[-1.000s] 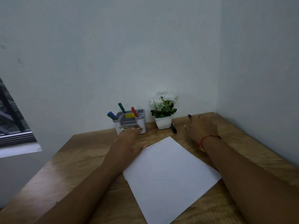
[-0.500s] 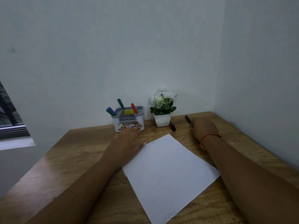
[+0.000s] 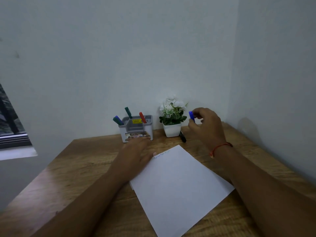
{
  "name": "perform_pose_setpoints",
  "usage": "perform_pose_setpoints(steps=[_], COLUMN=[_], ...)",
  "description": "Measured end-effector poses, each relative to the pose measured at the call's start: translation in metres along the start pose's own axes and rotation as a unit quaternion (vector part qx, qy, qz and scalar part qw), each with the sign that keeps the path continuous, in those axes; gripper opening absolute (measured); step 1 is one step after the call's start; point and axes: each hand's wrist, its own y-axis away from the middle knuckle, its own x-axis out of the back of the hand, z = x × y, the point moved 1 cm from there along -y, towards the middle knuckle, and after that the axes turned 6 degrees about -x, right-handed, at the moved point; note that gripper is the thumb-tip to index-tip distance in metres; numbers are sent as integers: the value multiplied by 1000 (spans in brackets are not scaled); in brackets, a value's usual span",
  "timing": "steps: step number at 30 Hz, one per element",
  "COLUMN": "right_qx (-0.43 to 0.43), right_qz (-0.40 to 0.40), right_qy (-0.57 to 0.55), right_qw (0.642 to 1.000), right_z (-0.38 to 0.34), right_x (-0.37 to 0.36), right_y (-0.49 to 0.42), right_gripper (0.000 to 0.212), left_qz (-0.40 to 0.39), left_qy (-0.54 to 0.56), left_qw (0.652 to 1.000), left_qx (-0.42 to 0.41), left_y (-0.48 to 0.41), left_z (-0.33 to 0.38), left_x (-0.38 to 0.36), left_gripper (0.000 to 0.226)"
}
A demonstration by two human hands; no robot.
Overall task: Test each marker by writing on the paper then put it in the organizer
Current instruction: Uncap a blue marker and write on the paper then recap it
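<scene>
Glossy wooden table point(image 3: 82, 168), matt paper point(image 3: 177, 185), plastic organizer point(image 3: 136, 129).

A white-flowered potted plant point(image 3: 172, 119) stands on the wooden desk point(image 3: 77, 168).

Both arms are bare: the left forearm point(image 3: 95, 194) and the right forearm point(image 3: 266, 194) are uncovered down to the lower edge of the view, and the left hand point(image 3: 136, 151) and right hand point(image 3: 207, 129) are bare as well. Around the right wrist there is a thin red thread bracelet point(image 3: 220, 147), with a small knot and short loose ends on its inner side
</scene>
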Motion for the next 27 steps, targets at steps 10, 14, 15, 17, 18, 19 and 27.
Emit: perform_pose_setpoints(steps=[10,14,15,17,18,19,27], right_qx=[172,219,220,224,229,234,252], right_qz=[-71,-159,-181,-219,-232,-237,-225], right_qy=[-28,11,27,68,88,97,152], right_qw=[982,963,958,947,941,938,929], right_z=[-51,-58,-59,-60,-61,-61,-61], right_x=[-18,-27,-29,-35,-36,-37,-40], right_y=[25,28,30,33,35,37,41], right_gripper=[24,16,23,31,33,33,33], left_qz=[97,141,150,160,161,159,146], left_qy=[107,183,194,197,197,199,243], left_qw=[989,973,970,967,967,967,959], left_qx=[-1,10,11,11,9,7,12], left_y=[2,3,3,4,3,4,4], left_z=[12,18,18,18,17,16,14], left_x=[8,14,15,16,16,17,18], left_gripper=[46,48,46,43,40,36,20])
